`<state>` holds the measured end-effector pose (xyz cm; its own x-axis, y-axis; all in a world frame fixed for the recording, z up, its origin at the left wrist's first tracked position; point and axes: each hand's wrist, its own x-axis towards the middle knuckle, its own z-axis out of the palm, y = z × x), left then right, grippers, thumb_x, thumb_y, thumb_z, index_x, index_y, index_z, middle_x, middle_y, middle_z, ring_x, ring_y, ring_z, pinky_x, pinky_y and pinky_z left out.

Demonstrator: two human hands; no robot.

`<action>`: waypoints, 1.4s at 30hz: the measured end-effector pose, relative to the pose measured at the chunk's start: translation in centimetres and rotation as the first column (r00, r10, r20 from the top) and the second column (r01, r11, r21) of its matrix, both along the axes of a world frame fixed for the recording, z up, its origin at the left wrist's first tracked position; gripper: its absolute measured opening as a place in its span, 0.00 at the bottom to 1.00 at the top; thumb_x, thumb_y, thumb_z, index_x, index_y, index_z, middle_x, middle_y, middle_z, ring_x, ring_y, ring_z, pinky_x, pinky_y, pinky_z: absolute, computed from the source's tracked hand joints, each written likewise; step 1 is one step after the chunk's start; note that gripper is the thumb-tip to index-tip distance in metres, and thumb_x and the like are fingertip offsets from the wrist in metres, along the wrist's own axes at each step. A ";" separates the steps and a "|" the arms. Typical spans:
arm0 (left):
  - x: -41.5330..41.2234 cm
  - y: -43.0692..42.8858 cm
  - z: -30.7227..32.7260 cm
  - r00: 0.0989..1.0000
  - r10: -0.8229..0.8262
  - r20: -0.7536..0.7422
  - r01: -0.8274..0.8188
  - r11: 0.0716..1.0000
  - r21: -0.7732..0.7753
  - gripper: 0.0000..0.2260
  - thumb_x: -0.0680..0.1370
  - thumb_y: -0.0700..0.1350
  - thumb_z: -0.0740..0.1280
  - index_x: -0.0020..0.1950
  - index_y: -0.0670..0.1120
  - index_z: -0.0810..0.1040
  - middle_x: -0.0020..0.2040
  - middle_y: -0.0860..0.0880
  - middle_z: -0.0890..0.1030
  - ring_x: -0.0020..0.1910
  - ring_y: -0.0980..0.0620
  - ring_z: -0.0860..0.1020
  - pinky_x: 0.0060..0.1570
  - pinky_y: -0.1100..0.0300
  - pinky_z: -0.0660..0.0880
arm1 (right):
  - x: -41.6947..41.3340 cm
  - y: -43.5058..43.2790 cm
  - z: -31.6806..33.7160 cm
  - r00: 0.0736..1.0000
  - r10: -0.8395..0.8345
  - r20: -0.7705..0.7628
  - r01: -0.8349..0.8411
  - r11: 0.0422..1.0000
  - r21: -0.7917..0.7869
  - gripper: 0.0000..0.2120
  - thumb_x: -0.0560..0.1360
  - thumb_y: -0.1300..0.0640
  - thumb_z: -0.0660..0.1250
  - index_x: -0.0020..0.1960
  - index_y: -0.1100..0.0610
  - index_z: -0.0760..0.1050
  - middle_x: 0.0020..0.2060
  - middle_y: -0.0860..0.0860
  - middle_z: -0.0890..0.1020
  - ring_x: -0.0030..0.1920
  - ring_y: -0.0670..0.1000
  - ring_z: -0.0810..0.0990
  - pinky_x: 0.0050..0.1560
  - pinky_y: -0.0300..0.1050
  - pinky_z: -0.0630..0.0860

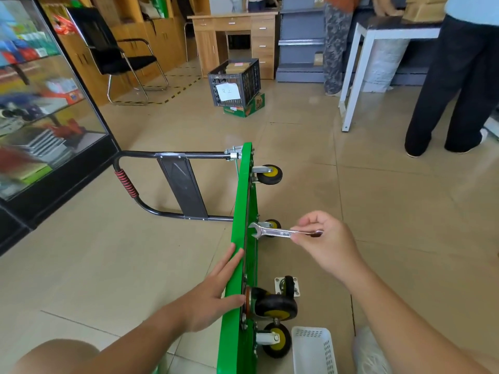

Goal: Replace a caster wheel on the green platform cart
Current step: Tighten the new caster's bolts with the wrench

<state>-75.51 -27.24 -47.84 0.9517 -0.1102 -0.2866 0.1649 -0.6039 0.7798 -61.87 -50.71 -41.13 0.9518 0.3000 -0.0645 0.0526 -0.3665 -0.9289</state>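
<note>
The green platform cart (240, 211) stands on its side edge on the floor, wheels pointing right, its black handle (162, 184) folded out to the left. My left hand (216, 292) rests flat against the platform's top edge, fingers straight. My right hand (324, 238) pinches the end of a silver open-end wrench (272, 231), whose jaw hovers beside the underside near a mid caster (272, 224). A black and yellow caster (275, 306) sits close to my left hand. A loose caster with a metal plate (287, 286) lies on the floor just beyond it.
A white plastic basket (314, 349) sits on the floor at the lower right. A glass display cabinet (48, 103) stands to the left. A black crate on a green box (235, 85) is ahead. Two people stand by a white table (359, 63) at the right.
</note>
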 end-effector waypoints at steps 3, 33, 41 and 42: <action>-0.1 0.2 -0.5 1.000 -0.020 0.003 0.020 1.000 -0.001 0.39 0.84 0.52 0.66 0.82 0.67 0.41 0.76 0.78 0.33 0.67 0.87 0.43 0.65 0.82 0.52 | 0.6 0.1 -0.1 0.987 -0.076 -0.140 0.115 0.949 0.293 0.10 0.70 0.65 0.77 0.46 0.56 0.78 0.40 0.51 0.87 0.40 0.53 0.84 0.51 0.48 0.79; -0.5 0.3 -2.5 0.991 0.102 0.088 -0.079 0.969 -0.236 0.39 0.79 0.49 0.70 0.83 0.65 0.50 0.82 0.70 0.41 0.78 0.75 0.47 0.69 0.79 0.57 | -2.2 6.9 -2.6 0.934 0.309 -0.176 -0.230 0.903 0.363 0.10 0.79 0.63 0.68 0.52 0.49 0.82 0.47 0.50 0.87 0.53 0.49 0.86 0.63 0.53 0.78; -0.7 0.3 -2.6 0.983 0.147 0.113 -0.107 0.948 -0.300 0.37 0.74 0.60 0.66 0.80 0.73 0.54 0.82 0.70 0.45 0.79 0.72 0.47 0.78 0.64 0.53 | -3.0 7.3 -2.9 0.938 0.318 -0.142 -0.244 0.891 0.383 0.09 0.78 0.64 0.68 0.52 0.52 0.82 0.48 0.51 0.87 0.53 0.49 0.86 0.60 0.45 0.80; -0.8 0.2 -2.6 0.983 0.148 0.112 -0.107 0.946 -0.305 0.36 0.74 0.60 0.66 0.79 0.75 0.55 0.82 0.70 0.45 0.79 0.72 0.47 0.77 0.65 0.53 | -3.2 7.3 -2.9 0.937 0.323 -0.135 -0.253 0.891 0.378 0.09 0.78 0.64 0.68 0.53 0.52 0.82 0.49 0.51 0.86 0.53 0.48 0.86 0.59 0.42 0.80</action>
<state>-76.29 -27.01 -50.41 0.9903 -0.0463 -0.1311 0.1093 -0.3231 0.9400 -65.05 -43.40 -44.06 0.8000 0.5954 -0.0743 -0.0835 -0.0120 -0.9964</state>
